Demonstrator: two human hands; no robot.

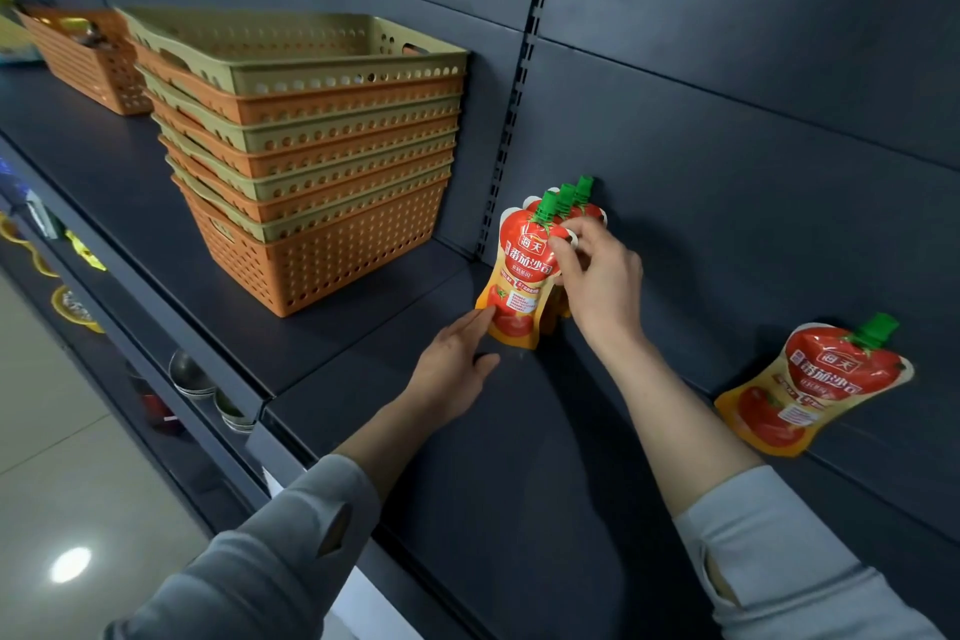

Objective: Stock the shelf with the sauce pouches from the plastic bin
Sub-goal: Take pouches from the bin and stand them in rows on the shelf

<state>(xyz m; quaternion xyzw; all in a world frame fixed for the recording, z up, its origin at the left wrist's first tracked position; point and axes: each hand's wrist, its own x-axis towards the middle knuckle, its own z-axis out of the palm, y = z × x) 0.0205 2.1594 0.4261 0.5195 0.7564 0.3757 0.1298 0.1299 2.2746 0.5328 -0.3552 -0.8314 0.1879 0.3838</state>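
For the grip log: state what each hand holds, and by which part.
Right hand pinches the front sauce pouch by its top edge, beside the green cap. Left hand grips nothing; with fingers straight, it touches that pouch's lower left edge.

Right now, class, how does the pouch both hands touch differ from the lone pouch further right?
The held pouch stands upright, fronting a row; the lone pouch leans against the back panel. Left hand and right hand touch the held pouch; nothing touches the lone pouch. Both: red tomato print, green cap.
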